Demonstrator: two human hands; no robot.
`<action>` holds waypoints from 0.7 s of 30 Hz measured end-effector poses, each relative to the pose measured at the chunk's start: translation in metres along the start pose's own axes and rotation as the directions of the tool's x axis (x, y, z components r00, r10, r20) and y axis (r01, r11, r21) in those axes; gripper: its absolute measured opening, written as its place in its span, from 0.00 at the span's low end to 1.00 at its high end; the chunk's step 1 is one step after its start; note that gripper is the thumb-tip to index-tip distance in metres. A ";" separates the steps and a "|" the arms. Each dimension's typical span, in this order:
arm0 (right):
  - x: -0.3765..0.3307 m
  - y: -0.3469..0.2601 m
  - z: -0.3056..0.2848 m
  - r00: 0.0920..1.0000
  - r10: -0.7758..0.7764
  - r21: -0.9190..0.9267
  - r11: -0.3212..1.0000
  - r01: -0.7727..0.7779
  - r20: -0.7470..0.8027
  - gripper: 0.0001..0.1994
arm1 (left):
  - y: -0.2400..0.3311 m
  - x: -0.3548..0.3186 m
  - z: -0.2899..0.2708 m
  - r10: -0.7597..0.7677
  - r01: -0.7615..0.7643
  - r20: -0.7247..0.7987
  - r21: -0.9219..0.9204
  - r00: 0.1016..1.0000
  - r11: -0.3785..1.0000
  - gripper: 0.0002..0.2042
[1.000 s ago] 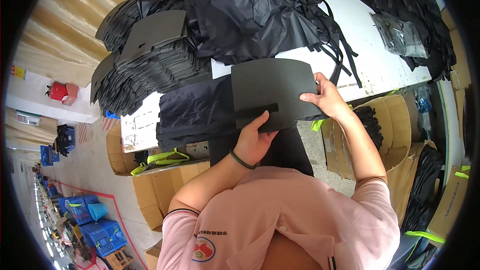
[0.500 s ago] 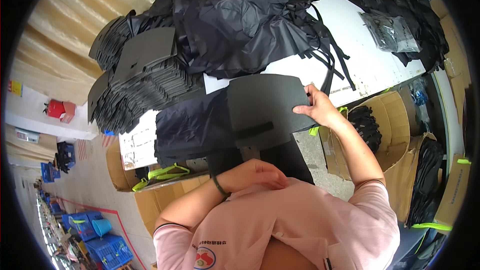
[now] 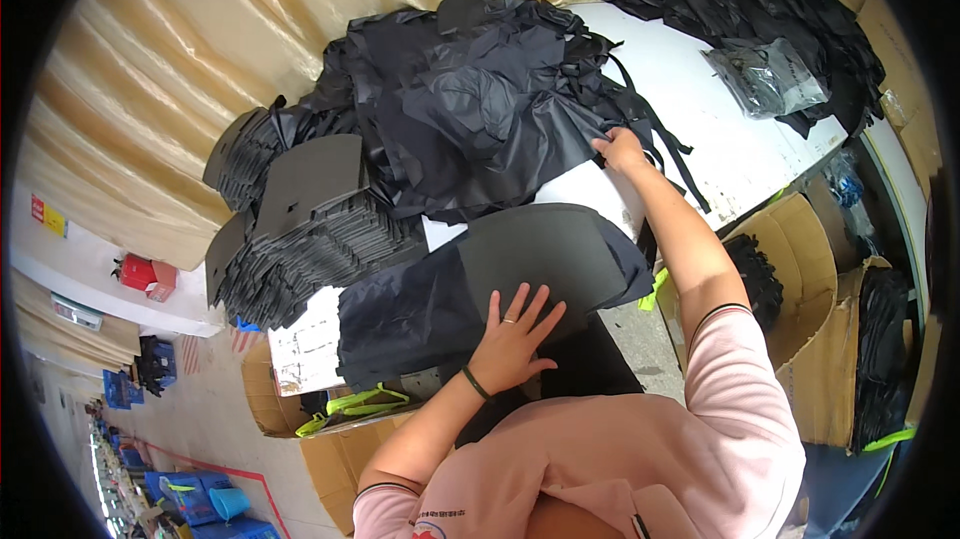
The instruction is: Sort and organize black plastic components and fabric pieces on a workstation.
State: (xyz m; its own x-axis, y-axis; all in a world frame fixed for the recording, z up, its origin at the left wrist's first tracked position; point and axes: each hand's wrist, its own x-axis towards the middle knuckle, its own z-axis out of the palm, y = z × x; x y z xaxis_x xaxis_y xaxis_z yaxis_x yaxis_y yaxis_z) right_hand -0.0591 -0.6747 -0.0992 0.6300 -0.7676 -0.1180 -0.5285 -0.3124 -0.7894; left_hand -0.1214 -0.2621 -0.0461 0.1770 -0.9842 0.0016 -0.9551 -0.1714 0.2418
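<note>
My left hand (image 3: 515,339) lies with fingers spread on the near edge of a stiff dark grey panel (image 3: 540,254). Under that panel is dark navy-black fabric (image 3: 400,314), which sticks out on both sides of it at the table's near edge. Farther off, my right hand (image 3: 622,149) has thumb and fingers closed on the right edge of a thin black fabric piece, part of a large crumpled pile (image 3: 480,109). Black straps (image 3: 650,109) trail from the pile beside that hand.
Stacked dark grey panels (image 3: 320,209) stand at the left of the white table (image 3: 690,154). Another black fabric heap (image 3: 760,9) and a clear plastic bag (image 3: 765,79) lie at the far right. Cardboard boxes (image 3: 800,249) holding black pieces stand below right; a gold curtain (image 3: 180,89) hangs behind.
My right hand has let go of the grey panel and reached away to the fabric pile's edge. My left hand has moved from my chest onto the panel, its fingers now spread.
</note>
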 end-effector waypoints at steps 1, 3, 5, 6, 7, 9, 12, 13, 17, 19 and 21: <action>0.013 0.009 0.001 0.996 -0.086 -0.102 0.991 0.081 -0.037 0.25 | 0.000 0.004 0.002 0.022 -0.022 -0.016 -0.046 1.000 0.999 0.44; -0.001 -0.039 0.005 0.948 -0.316 -0.046 0.948 0.314 -0.048 0.18 | -0.005 -0.003 -0.005 0.003 -0.009 -0.044 -0.120 0.999 0.993 0.44; -0.036 -0.108 -0.014 0.844 -0.536 -0.019 0.844 0.536 -0.010 0.21 | -0.018 0.002 -0.022 -0.100 0.034 -0.176 -0.347 0.979 0.937 0.45; -0.056 -0.138 -0.023 0.787 -0.617 0.021 0.787 0.617 0.007 0.23 | -0.025 0.008 -0.034 -0.215 0.023 -0.276 -0.564 0.937 0.825 0.45; -0.076 -0.165 -0.030 0.733 -0.677 0.076 0.736 0.673 0.060 0.24 | -0.030 0.018 -0.055 -0.257 -0.008 -0.395 -0.558 0.882 0.830 0.44; -0.112 -0.211 -0.039 0.598 -0.781 0.199 0.625 0.755 0.182 0.24 | -0.040 0.048 -0.099 -0.293 -0.065 -0.619 -0.489 0.729 0.870 0.43; -0.165 -0.260 -0.049 0.385 -0.864 0.309 0.481 0.820 0.325 0.23 | -0.078 0.090 -0.133 -0.320 -0.129 -0.765 -0.462 0.559 0.878 0.27; -0.171 -0.266 -0.047 0.358 -0.893 0.353 0.439 0.826 0.274 0.23 | -0.095 0.091 -0.143 -0.417 -0.189 -0.705 -0.609 0.574 0.770 0.19; -0.187 -0.260 -0.050 0.217 -0.975 -0.026 0.216 0.976 0.051 0.36 | -0.088 0.080 -0.188 -0.577 -0.424 -0.598 -0.801 0.556 0.423 0.04; -0.192 -0.253 -0.046 0.139 -0.990 -0.179 0.135 0.975 0.014 0.34 | -0.083 0.067 -0.202 -0.553 -0.449 -0.573 -0.819 0.606 0.356 0.06; -0.193 -0.252 -0.044 0.120 -0.993 -0.194 0.118 0.974 0.002 0.31 | -0.076 0.062 -0.208 -0.524 -0.438 -0.574 -0.819 0.629 0.370 0.07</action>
State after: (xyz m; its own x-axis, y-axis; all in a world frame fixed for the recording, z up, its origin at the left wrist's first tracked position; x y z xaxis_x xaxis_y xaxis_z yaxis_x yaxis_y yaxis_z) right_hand -0.0726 -0.4725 0.1486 0.6015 0.2188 0.7684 0.4408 -0.8930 -0.0908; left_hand 0.0116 -0.3006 0.1378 0.7486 -0.5038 0.4310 -0.2364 0.4044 0.8835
